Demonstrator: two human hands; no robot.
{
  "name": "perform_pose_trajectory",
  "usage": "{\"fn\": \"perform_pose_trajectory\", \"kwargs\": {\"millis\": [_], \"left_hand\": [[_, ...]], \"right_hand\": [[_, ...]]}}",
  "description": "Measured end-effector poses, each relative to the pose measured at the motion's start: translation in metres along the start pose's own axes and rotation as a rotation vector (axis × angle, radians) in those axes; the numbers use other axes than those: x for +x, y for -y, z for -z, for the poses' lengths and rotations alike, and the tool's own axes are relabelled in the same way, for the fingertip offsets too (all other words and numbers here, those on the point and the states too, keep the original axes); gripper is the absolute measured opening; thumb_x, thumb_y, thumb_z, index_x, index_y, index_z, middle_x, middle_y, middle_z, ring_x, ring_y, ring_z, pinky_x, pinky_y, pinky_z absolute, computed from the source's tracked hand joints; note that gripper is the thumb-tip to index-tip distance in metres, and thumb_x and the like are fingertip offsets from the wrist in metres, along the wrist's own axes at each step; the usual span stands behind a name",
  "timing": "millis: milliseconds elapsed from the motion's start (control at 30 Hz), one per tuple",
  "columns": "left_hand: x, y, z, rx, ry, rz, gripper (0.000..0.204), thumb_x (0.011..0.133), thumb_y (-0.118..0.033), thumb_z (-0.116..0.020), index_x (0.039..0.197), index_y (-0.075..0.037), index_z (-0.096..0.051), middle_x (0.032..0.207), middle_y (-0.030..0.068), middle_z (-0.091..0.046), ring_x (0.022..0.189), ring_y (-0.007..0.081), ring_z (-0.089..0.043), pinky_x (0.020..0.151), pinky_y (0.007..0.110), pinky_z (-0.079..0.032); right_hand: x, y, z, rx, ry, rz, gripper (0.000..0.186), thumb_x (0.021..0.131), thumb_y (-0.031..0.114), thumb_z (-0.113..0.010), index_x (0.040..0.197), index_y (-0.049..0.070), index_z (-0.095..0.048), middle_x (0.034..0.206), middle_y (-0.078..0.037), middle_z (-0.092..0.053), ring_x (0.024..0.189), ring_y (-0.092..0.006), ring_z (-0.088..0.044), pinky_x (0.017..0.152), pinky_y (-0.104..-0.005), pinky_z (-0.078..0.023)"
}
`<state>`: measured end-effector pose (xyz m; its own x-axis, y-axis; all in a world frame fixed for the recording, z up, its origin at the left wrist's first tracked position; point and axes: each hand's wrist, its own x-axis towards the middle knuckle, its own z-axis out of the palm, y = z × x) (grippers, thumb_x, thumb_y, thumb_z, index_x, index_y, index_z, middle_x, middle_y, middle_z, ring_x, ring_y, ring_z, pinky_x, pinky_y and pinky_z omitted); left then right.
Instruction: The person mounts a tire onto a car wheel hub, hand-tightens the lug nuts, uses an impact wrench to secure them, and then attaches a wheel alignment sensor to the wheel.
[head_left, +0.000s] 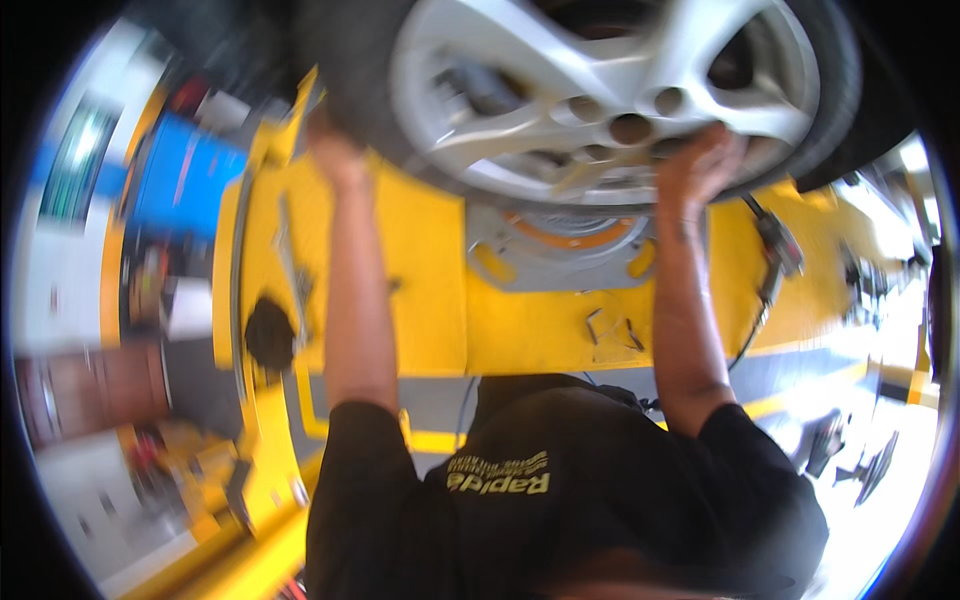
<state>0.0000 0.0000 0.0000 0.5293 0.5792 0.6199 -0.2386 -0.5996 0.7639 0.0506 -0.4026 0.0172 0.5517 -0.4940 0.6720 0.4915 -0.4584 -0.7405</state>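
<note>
A car wheel [600,90] with a silver spoked alloy rim and a black tyre fills the top of the view, blurred by motion. My left hand [335,155] grips the tyre at its left side. My right hand [702,165] holds the lower right of the wheel, fingers over the tyre and the rim's edge. Both my bare forearms reach up to it from my black shirt [560,500] at the lower edge. The rim's bolt holes [628,128] are empty.
Under the wheel runs a yellow lift ramp [420,280] with a grey turn plate [560,250] ringed in orange. A black air tool with a hose [778,250] lies on the ramp at the right. A black round object [268,335] sits at the ramp's left edge. Blue equipment [190,180] stands far left.
</note>
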Motion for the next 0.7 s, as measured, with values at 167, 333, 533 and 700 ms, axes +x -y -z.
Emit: {"fn": "perform_pose_trajectory", "kwargs": {"millis": [167,333,533,700], "left_hand": [[-0.14,-0.059,0.054,-0.115,0.036,0.352,0.023,0.1,-0.024,-0.066,0.109,-0.003,-0.066,0.097,0.0064,-0.07,0.085,0.019,-0.066,0.081,0.032,-0.051],[-0.23,-0.043,0.154,0.19,0.091,0.56,0.022,0.097,-0.015,-0.068,0.115,-0.004,-0.07,0.104,0.009,-0.074,0.096,0.0206,-0.072,0.079,0.033,-0.056],[-0.184,0.082,0.221,0.91,0.311,0.277,0.044,0.098,-0.026,-0.06,0.138,-0.006,-0.061,0.142,0.0227,-0.056,0.132,0.0403,-0.052,0.11,0.051,-0.045],[-0.154,0.133,0.214,1.262,0.454,0.247,0.054,0.101,-0.033,-0.058,0.148,-0.008,-0.052,0.154,0.0216,-0.045,0.14,0.0423,-0.044,0.116,0.051,-0.039]], "right_hand": [[0.006,0.013,0.022,-0.024,0.139,-0.037,0.053,0.108,0.042,-0.048,0.125,-0.008,-0.055,0.121,-0.028,-0.06,0.113,-0.0427,-0.059,0.1,-0.0507,-0.046],[-0.01,0.019,0.063,-0.181,0.28,0.045,0.043,0.101,0.032,-0.07,0.124,-0.002,-0.056,0.117,-0.019,-0.061,0.103,-0.0311,-0.062,0.09,-0.0442,-0.051],[-0.088,0.046,0.099,0.122,0.779,-0.036,0.015,0.097,0.007,-0.07,0.107,0.003,-0.059,0.093,-0.004,-0.061,0.081,-0.0143,-0.058,0.077,-0.0296,-0.05],[-0.107,0.063,0.117,0.107,1.059,-0.05,0.012,0.094,-0.001,-0.067,0.103,0.002,-0.061,0.094,-0.008,-0.062,0.077,-0.0168,-0.062,0.073,-0.0303,-0.051]]}}
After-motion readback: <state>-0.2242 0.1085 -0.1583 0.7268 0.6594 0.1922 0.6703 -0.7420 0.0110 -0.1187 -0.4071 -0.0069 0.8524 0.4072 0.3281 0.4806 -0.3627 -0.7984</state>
